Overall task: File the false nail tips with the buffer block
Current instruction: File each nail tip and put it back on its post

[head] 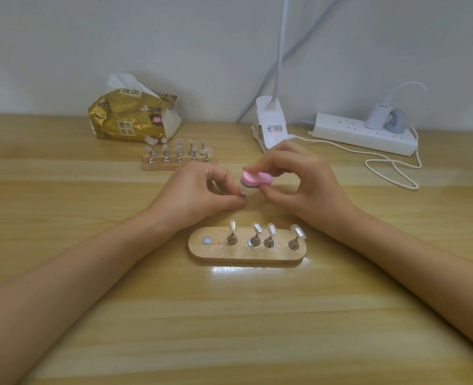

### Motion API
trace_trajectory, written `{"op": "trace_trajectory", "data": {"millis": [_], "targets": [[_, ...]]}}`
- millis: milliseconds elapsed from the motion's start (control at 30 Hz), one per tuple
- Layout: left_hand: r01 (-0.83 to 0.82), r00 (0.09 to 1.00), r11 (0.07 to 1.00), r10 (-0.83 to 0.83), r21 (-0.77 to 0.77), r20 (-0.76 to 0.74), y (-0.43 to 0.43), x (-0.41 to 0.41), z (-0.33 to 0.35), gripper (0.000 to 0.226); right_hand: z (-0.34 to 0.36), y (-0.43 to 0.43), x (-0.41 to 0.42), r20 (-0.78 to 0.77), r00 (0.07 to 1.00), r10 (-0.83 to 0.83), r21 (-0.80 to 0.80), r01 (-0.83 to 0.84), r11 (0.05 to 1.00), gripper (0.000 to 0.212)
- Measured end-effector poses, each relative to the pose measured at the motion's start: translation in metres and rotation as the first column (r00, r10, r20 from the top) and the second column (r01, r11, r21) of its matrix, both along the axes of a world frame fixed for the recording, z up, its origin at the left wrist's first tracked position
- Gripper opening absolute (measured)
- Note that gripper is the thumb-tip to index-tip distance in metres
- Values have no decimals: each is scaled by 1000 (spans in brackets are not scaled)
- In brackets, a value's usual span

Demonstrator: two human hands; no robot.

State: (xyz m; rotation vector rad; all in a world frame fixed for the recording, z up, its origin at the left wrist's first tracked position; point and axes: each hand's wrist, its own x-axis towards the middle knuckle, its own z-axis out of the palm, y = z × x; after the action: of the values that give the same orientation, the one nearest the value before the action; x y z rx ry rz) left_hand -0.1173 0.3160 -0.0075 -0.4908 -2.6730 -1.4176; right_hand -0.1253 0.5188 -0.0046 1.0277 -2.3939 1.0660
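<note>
Your left hand [202, 190] pinched a small nail tip [243, 193] between thumb and fingertips. Your right hand [293, 179] curled round the pink buffer block [257, 179], whose edge sat against or just beside that tip. I'd judge you were partway through, working on one tip. Nearest you on the table [91, 301], the oval stand [246, 257] held four metal holders. Three carried clear tips, the left one [232, 232] looked bare, and a round spot [207, 240] at the end had no holder. Whether those tips were already filed could not be told. Behind your hands, a second stand [174, 165] carried two rows of tips, probably work left. Farther back sat a gold tissue pack [130, 118], a white lamp clamp [271, 123] and a power strip [363, 134] with a looping cable [391, 173]. None of these lay between your hands and either stand.
</note>
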Motion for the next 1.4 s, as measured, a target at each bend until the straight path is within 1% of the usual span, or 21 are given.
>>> {"op": "trace_trajectory", "data": {"millis": [67,133,200,300,400,500,600,667,733,800,833,900,933,967,1033,1067,1167,1200,1300,1367,1400], "targets": [[-1,1000,1000,1,2,3,-1,0,0,13,0,-1,2,-5,999,43,29,-43,999,27],[-4,1000,1000,4,-1,2,0,0,-1,15,1,0,0,29,1000,-3,18,3,1000,27],[1,1000,1000,-1,3,-4,0,0,-1,18,1,2,0,6,1000,-26,-15,26,1000,26],[6,1000,1000,-6,7,-8,0,1,0,15,1,0,3,7,999,46,22,-46,999,27],[0,1000,1000,0,0,-6,0,1,0,14,1,2,1,12,1000,-24,-16,24,1000,29],[-1,1000,1000,1,-7,-6,0,1,0,13,1,2,3,-12,999,47,24,-46,999,30],[-6,1000,1000,6,-6,-15,0,-1,-1,19,1,3,1,44,998,-40,-35,41,999,29],[-6,1000,1000,6,-3,-16,0,-1,-1,19,1,4,2,5,1000,-4,-24,4,1000,28],[-9,1000,1000,9,-8,-14,0,-1,-1,18,1,4,2,16,999,32,24,-32,999,28],[-12,1000,1000,12,-17,-10,0,-1,-1,17,2,5,0,55,998,-32,-2,32,999,30],[-10,1000,1000,10,-20,-10,0,0,-1,16,2,5,1,42,998,-43,-18,43,999,31],[-6,1000,1000,6,-18,-9,0,0,0,14,1,3,3,-23,999,33,9,-33,999,31],[-7,1000,1000,7,-18,-11,0,0,0,15,0,2,4,-26,998,65,29,-64,998,31],[-11,1000,1000,11,-18,-14,0,1,0,17,0,2,3,3,998,61,26,-61,998,30],[-17,1000,1000,16,-18,-20,0,1,0,21,0,2,0,49,999,-4,-9,4,1000,31],[-17,1000,1000,17,-20,-23,0,1,0,22,1,2,1,33,999,-18,-22,19,1000,32],[-11,1000,999,10,-34,-24,0,2,1,19,1,0,4,-37,997,62,16,-62,998,31],[-8,1000,999,7,-33,-26,0,2,1,18,1,0,4,-16,998,58,25,-58,998,30],[-2,1000,1000,2,-21,-17,1,3,-1,18,0,4,-2,102,993,-61,-37,65,997,24],[7,1000,1000,-7,6,24,-2,4,2,12,1,6,-4,163,984,-70,-103,87,991,16],[13,998,999,-15,48,53,-7,6,5,10,1,6,-4,175,983,-51,-120,73,990,14]]}}
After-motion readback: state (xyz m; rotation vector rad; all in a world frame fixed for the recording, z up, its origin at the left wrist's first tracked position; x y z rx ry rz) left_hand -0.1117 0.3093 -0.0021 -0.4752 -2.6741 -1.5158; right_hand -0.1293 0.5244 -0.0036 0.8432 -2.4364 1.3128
